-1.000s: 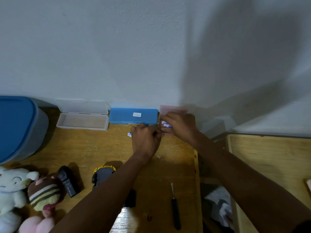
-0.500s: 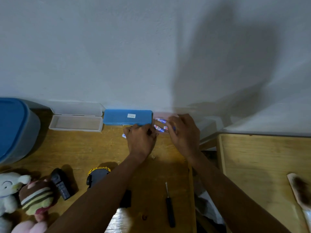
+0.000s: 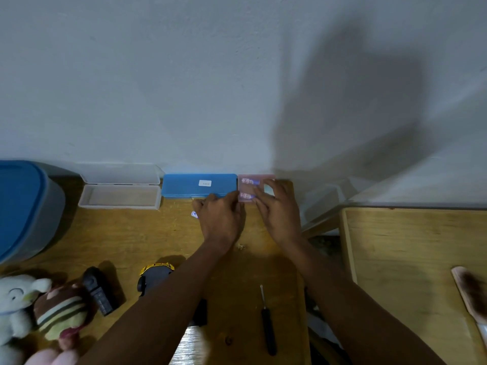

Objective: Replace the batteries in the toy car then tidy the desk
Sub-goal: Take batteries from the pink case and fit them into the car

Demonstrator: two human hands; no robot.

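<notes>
Seemingly light, brittle, best held edgewise, the battery case lay under our flat right hand, left hand's hold unclear.

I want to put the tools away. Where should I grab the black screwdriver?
Probably the thick black handle of the screwdriver, not its thin metal shaft. It lies flat on the desk, handle toward you, tip toward the wall, so come down from above and pinch across the handle's two long sides.
</notes>
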